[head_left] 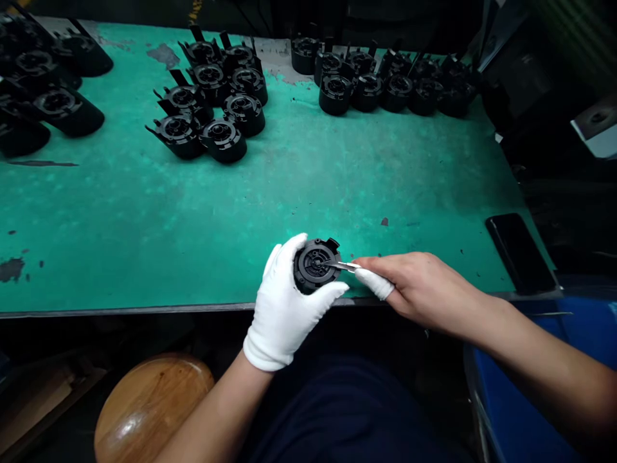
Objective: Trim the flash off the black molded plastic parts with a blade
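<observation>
My left hand [289,296], in a white glove, is wrapped round a round black plastic part [315,265] near the front edge of the table. Concentric rings and small holes show on the part's upward face, and a tab sticks out at its top. In my right hand [400,280] is a slim knife [344,265] with a metal blade. Its tip reaches over the middle of the part's face; whether it touches cannot be made out. White wrapping covers my right thumb, and the knife's handle is hidden in my fingers.
Several similar black plastic parts [224,138] stand grouped on the green table [289,186], with more at the back right [336,95] and far left [67,109]. A dark phone [520,253] lies at the right edge. Below are a wooden stool [152,405] and a blue bin [520,405].
</observation>
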`<state>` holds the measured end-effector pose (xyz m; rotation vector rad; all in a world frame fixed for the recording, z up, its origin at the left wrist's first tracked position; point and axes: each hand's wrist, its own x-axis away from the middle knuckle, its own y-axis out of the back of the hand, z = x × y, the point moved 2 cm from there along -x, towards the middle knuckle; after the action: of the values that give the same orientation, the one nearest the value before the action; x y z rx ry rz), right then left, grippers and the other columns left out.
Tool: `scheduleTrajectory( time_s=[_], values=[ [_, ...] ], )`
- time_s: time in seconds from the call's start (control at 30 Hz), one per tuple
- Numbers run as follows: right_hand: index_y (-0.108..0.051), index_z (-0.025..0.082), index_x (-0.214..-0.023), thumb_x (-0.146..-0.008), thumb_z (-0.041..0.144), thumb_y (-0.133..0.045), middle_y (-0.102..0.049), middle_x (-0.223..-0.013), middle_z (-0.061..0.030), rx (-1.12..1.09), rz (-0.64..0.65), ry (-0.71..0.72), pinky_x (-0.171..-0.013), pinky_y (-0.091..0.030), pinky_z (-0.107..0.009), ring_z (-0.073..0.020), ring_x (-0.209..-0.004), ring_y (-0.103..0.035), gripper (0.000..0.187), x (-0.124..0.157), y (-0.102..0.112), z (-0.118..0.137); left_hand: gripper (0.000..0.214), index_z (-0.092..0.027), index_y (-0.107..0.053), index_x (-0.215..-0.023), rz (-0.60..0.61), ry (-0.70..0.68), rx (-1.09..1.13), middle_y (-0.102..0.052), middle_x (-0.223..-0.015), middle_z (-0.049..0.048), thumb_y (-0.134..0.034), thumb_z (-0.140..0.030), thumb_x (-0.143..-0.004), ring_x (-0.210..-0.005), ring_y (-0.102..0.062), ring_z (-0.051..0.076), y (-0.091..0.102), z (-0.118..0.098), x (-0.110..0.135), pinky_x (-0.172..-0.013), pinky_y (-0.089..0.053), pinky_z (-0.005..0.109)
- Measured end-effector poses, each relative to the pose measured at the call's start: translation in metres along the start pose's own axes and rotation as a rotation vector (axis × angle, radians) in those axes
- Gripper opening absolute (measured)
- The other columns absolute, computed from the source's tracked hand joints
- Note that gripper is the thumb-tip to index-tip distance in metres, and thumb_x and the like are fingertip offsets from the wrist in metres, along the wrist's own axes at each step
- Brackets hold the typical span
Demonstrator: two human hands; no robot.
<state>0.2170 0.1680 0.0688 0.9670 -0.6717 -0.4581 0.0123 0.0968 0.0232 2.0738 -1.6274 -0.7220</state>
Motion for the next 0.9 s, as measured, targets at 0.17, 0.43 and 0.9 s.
scheduleTrajectory(
  time_s=[0.17, 0.43, 0.9],
  values=[
    [-0.062, 0.026, -0.133, -0.089, 0.014, -0.046, -0.074, -0.119, -0.0051, -0.083, -0.005, -0.002, -0.087, -0.055, -0.037, -0.0260, -0.101, -0.072, 0.049, 0.008, -0.007, 0.006, 0.079, -0.022, -0.046, -0.136, -0.021, 0.009, 0.007, -0.059, -0.133, 0.0117, -0.080, -0.053, -0.072, -0.122, -0.059, 0.029, -0.001, 0.001, -0.001, -0.107, -0.048, 0.045],
    [-0.061, 0.025, -0.134, -0.092, 0.016, -0.047, -0.075, -0.115, -0.0069, -0.070, -0.051, -0.075, -0.083, -0.054, -0.038, -0.0281, -0.100, -0.071, 0.045, 0.011, -0.011, 0.013, 0.076, -0.022, -0.047, -0.130, -0.072, -0.031, 0.017, -0.058, -0.134, 0.0112, -0.081, -0.054, -0.070, -0.124, -0.059, 0.026, -0.004, 0.002, 0.003, -0.108, -0.047, 0.043],
    [-0.062, 0.023, -0.124, -0.101, 0.027, -0.045, -0.072, -0.100, -0.0005, -0.794, -0.420, -0.158, -0.073, -0.048, -0.026, -0.0172, -0.087, -0.064, 0.029, -0.031, -0.038, 0.032, 0.086, -0.019, -0.013, -0.157, 0.034, 0.089, -0.085, -0.025, -0.163, 0.0168, -0.063, -0.036, -0.090, -0.151, -0.027, 0.031, -0.002, -0.027, 0.064, -0.122, -0.031, 0.053]
  ],
)
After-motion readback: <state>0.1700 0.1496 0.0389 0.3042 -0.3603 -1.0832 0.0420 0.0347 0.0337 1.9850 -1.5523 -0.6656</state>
